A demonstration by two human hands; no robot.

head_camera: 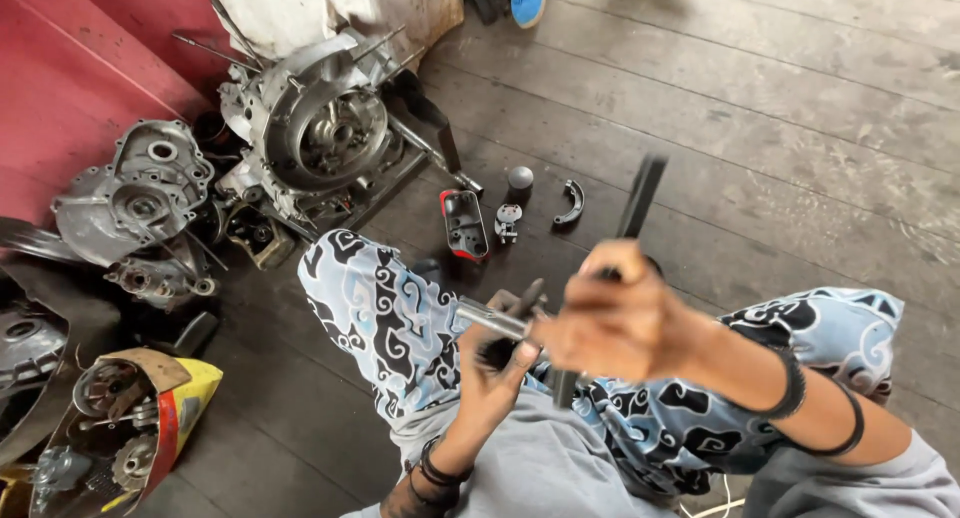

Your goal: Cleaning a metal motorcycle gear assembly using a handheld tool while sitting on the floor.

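We see our left hand closed around a short grey metal shaft above our patterned knee, while our right hand grips a blurred dark flat tool. Beyond lie a red-rimmed cover and a silver engine casing on the plank floor.

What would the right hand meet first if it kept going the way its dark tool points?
Probably nothing close: beyond the right hand and dark tool, only bare wooden floor shows; depth is unclear.
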